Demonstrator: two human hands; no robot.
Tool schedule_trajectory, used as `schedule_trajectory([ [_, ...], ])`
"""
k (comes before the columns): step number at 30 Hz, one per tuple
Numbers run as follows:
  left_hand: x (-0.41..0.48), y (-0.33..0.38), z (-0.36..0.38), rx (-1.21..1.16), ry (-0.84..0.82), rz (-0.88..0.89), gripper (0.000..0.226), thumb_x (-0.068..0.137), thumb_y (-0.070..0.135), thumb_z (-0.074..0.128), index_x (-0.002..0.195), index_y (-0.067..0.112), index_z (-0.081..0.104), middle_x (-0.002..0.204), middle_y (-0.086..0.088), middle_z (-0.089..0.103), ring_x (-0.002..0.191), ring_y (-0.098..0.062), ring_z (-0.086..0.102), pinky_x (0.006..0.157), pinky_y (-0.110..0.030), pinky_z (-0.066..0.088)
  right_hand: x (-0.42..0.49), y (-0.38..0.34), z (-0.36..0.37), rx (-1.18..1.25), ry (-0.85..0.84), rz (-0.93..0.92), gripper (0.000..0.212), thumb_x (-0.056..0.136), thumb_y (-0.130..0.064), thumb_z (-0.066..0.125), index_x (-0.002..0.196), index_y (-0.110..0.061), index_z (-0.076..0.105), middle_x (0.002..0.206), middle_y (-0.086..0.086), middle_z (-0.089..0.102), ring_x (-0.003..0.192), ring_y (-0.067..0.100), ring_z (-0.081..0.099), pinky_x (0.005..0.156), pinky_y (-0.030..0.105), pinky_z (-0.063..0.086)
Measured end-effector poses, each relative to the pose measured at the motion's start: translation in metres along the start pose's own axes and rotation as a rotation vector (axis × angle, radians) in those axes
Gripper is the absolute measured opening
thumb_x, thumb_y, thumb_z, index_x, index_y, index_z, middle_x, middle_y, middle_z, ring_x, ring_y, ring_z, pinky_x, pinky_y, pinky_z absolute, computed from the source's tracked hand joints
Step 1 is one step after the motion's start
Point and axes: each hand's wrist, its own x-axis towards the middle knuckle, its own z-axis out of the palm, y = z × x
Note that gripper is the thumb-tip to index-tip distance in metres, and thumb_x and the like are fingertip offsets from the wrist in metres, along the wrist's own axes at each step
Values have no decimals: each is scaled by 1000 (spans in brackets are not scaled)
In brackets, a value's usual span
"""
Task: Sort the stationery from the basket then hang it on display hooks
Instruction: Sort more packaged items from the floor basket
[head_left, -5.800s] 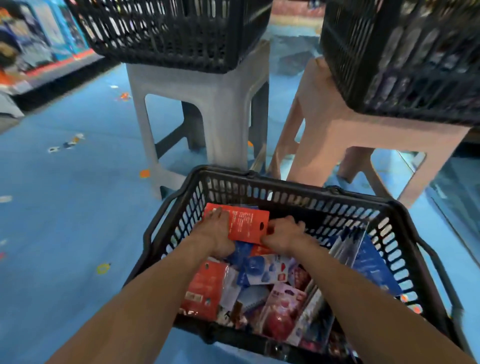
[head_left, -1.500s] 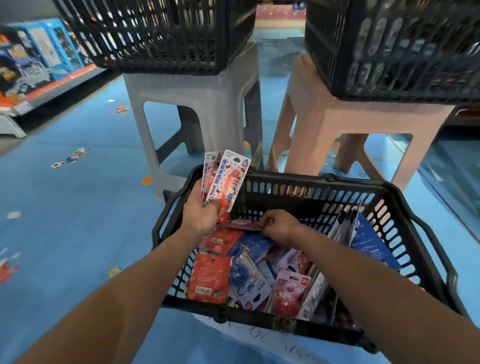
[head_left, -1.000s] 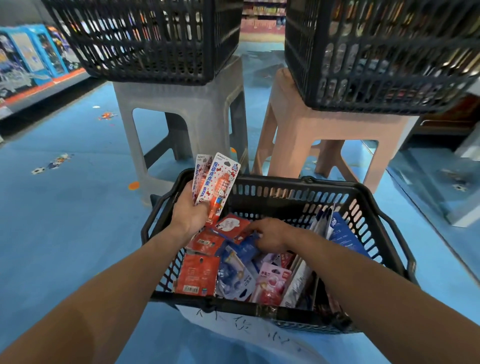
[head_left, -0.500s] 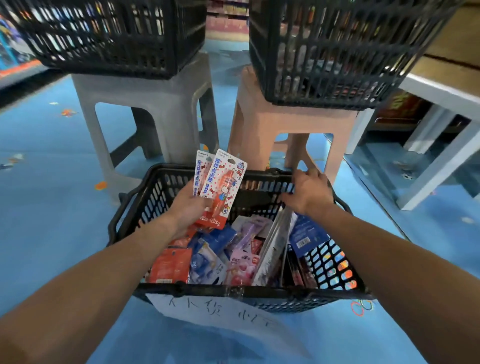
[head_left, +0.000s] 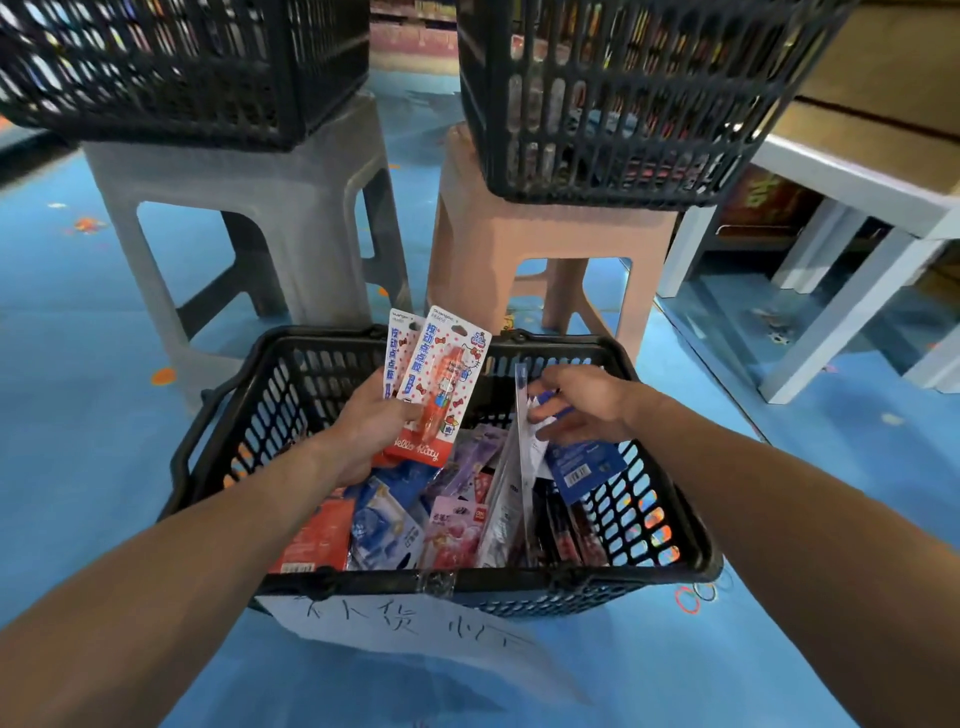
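Now | left hand (head_left: 363, 431) grip clamped on two red packs (head_left: 441, 379) | right hand (head_left: 587, 405) grip pinching blue pack (head_left: 587, 462) | over basket (head_left: 311, 374)

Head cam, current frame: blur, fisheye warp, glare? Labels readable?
Head view: the carded pens in the left hand are sharp, print readable; the upper-left black basket smears toward the top edge; wide-angle stretch bends the white table and forearms at the corners; soft even light, sheen on the blue floor.

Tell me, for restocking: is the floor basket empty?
Not empty: many stationery packets lie in the basket; the left hand holds two Hello Kitty packs.
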Motion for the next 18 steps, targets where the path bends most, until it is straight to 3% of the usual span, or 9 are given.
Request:
schedule_trajectory([
  [2,0,-1,0,-6,-3,-13,41,95,-5,62,104,35,59,114,-4,75,101,-28,74,90,-51,60,4,1,2,-539,45,-111,18,102,-20,47,106,-10,62,108,10,65,101,30,63,83,21,51],
  [3,1,-2,0,-5,-6,-18,40,95,-4,62,104,35,59,114,-4,75,101,-28,74,90,-51,60,1,1,5,-767,4,-132,17,99,-18,51,108,-8,61,111,10,63,103,29,60,80,17,49],
  [4,2,-3,0,-3,-13,-20,40,95,-4,62,104,35,59,114,-4,75,100,-28,74,90,-51,60,1,5,10,-926,-72,-95,26,96,-21,58,119,-9,61,122,11,63,110,30,60,84,21,49],
  [6,2,-3,0,1,-18,-22,39,96,-3,61,106,35,58,112,-4,76,97,-28,75,84,-47,62,-2,14,15,-1182,-245,63,72,81,-42,78,144,-19,50,143,5,53,130,31,52,99,37,48],
  [8,4,-3,-1,-13,-19,-31,38,97,-2,61,115,31,59,111,-5,76,96,-28,75,81,-46,63,-2,20,18,-1365,-244,60,94,70,-49,86,150,-28,42,145,2,47,136,32,44,107,50,44],
  [10,5,-3,-1,-33,-8,-48,39,97,0,62,126,26,57,112,-6,76,95,-29,76,78,-45,63,1,23,19,-1442,-162,-5,79,77,-37,84,146,-28,47,137,2,52,129,33,49,106,52,44],
  [14,5,-1,-3,-67,-9,-60,41,95,0,64,127,26,58,108,-6,77,91,-30,77,74,-47,63,-7,13,21,-1306,-150,-174,26,94,-27,60,118,-24,67,105,-3,66,99,25,63,90,37,55],
  [18,3,3,-7,-65,-10,-51,41,94,0,64,122,30,60,103,-4,79,91,-31,77,74,-50,63,-11,-12,16,-1111,104,-391,20,101,-42,52,98,-27,65,88,-2,59,91,27,60,77,34,48],
])
